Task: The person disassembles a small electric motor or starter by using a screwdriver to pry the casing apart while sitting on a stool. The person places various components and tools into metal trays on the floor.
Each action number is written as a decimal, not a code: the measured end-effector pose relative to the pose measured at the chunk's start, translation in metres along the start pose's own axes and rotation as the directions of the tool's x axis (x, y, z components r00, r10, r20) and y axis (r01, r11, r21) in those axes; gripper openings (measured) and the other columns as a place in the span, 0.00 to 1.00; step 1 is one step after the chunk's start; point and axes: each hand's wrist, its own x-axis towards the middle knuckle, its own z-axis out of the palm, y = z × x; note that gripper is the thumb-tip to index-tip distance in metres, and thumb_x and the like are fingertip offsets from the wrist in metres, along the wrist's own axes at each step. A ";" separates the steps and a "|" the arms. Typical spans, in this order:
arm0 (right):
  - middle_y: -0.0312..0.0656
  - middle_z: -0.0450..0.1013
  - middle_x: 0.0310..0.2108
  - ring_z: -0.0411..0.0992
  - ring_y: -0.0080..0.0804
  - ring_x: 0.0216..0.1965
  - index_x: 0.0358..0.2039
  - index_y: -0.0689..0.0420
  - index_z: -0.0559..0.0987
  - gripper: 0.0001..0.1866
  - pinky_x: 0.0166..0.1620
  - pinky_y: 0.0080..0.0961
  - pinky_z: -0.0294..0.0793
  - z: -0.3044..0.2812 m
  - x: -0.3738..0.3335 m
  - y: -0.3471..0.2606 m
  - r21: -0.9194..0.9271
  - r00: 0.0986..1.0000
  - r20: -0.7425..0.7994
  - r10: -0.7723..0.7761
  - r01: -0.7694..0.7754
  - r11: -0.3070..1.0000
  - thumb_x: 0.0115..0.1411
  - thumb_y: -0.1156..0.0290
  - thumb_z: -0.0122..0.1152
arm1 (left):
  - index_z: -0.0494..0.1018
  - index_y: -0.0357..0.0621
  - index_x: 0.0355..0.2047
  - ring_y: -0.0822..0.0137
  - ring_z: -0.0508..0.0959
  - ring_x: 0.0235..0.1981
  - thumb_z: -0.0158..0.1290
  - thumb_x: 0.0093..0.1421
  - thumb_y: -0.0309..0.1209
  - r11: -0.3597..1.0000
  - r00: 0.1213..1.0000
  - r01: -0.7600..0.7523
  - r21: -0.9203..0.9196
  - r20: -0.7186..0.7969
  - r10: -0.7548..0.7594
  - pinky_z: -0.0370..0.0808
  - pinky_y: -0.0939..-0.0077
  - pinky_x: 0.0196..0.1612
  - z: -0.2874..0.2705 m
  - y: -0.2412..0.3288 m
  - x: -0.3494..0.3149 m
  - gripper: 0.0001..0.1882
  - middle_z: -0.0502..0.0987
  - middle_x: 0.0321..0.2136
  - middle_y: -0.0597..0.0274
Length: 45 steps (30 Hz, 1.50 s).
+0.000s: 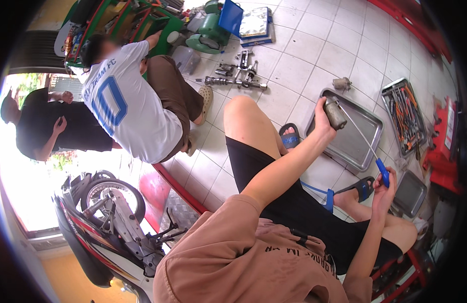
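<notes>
My left hand point(322, 120) is closed round a dull grey metal cylinder point(336, 116), which looks like a small starter motor. It is held tilted above a shallow metal tray point(379, 132). In my right hand point(385, 191), lower and further right, is a screwdriver point(382, 173) with a blue handle and a long thin shaft. The shaft slants up and left toward the cylinder's upper end. Whether its tip touches the cylinder I cannot tell. Another small metal part point(341, 83) lies on the tiles just beyond the tray.
A tool tray point(387, 96) full of screwdrivers and wrenches lies right, near a red stand point(442, 146) and a smaller tray point(411, 192). Shafts and metal parts point(238, 76) lie ahead. A co-worker in white point(127, 101) squats left, another person point(61, 123) behind. A motorbike point(104, 222) stands lower left.
</notes>
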 end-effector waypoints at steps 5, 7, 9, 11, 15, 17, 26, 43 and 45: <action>0.39 0.65 0.25 0.62 0.22 0.23 0.45 0.59 0.69 0.13 0.27 0.18 0.63 -0.004 0.001 0.002 0.021 0.999 0.035 0.035 -0.035 0.999 0.64 0.67 0.46 | 0.72 0.47 0.27 0.64 0.75 0.23 0.46 0.57 0.49 1.000 1.000 0.009 0.014 -0.020 -0.009 0.74 0.68 0.28 0.004 0.001 -0.005 0.18 0.74 0.22 0.62; 0.38 0.65 0.24 0.62 0.22 0.22 0.45 0.58 0.69 0.14 0.26 0.18 0.63 -0.004 0.002 0.004 0.012 0.999 0.005 0.053 -0.053 0.999 0.65 0.62 0.43 | 0.72 0.48 0.28 0.64 0.75 0.23 0.46 0.57 0.49 1.000 0.999 0.015 0.005 -0.032 -0.015 0.74 0.68 0.28 0.006 0.002 -0.004 0.18 0.74 0.22 0.62; 0.37 0.65 0.23 0.62 0.21 0.21 0.44 0.57 0.69 0.15 0.25 0.17 0.63 -0.004 0.004 0.002 0.053 0.995 -0.034 0.095 -0.093 0.994 0.66 0.59 0.41 | 0.72 0.48 0.29 0.64 0.75 0.23 0.47 0.57 0.49 0.999 0.998 0.040 0.003 -0.046 -0.040 0.75 0.68 0.29 0.009 0.002 -0.006 0.17 0.74 0.23 0.62; 0.37 0.66 0.23 0.62 0.21 0.19 0.44 0.56 0.69 0.17 0.23 0.16 0.61 0.008 0.001 -0.001 0.056 0.990 -0.082 0.118 -0.114 0.992 0.67 0.57 0.39 | 0.72 0.48 0.29 0.64 0.75 0.23 0.47 0.56 0.48 1.000 0.999 0.031 -0.003 -0.041 -0.031 0.75 0.68 0.29 0.004 0.003 -0.004 0.17 0.74 0.23 0.62; 0.38 0.66 0.23 0.61 0.20 0.18 0.44 0.56 0.69 0.16 0.21 0.15 0.60 -0.001 0.001 0.004 0.012 0.990 -0.071 0.122 -0.122 0.993 0.67 0.59 0.39 | 0.72 0.48 0.30 0.64 0.75 0.23 0.47 0.56 0.48 1.000 0.999 0.024 -0.009 -0.027 -0.024 0.75 0.68 0.29 0.000 0.003 -0.004 0.17 0.74 0.23 0.62; 0.38 0.67 0.24 0.61 0.20 0.18 0.45 0.56 0.69 0.15 0.21 0.15 0.60 -0.002 0.001 0.007 0.016 0.992 -0.048 0.116 -0.115 0.993 0.66 0.61 0.40 | 0.72 0.48 0.30 0.64 0.75 0.24 0.47 0.57 0.49 1.000 0.999 0.025 -0.005 -0.022 -0.025 0.75 0.68 0.29 -0.003 0.005 -0.003 0.17 0.75 0.24 0.62; 0.43 0.68 0.32 0.65 0.26 0.29 0.49 0.63 0.69 0.20 0.33 0.21 0.65 -0.015 0.010 0.000 0.183 0.995 0.028 0.096 -0.100 0.978 0.56 0.71 0.50 | 0.71 0.49 0.34 0.63 0.76 0.31 0.43 0.61 0.51 0.997 0.997 0.072 0.012 -0.010 -0.071 0.76 0.59 0.36 0.002 -0.002 0.010 0.19 0.76 0.29 0.62; 0.41 0.71 0.27 0.68 0.23 0.23 0.41 0.60 0.71 0.11 0.29 0.18 0.69 -0.013 0.010 -0.005 0.033 0.996 -0.025 0.088 -0.087 0.996 0.63 0.68 0.47 | 0.68 0.43 0.34 0.59 0.73 0.29 0.43 0.58 0.44 0.995 0.999 0.012 0.098 0.047 -0.017 0.75 0.61 0.34 0.015 0.001 -0.008 0.16 0.73 0.30 0.59; 0.40 0.70 0.26 0.67 0.21 0.23 0.42 0.60 0.70 0.11 0.31 0.19 0.69 -0.016 0.011 -0.003 0.028 0.996 -0.009 0.086 -0.086 0.996 0.62 0.68 0.48 | 0.68 0.39 0.34 0.57 0.73 0.30 0.42 0.58 0.41 0.997 0.999 -0.013 0.082 0.049 0.009 0.75 0.59 0.35 0.015 0.001 -0.008 0.16 0.73 0.31 0.55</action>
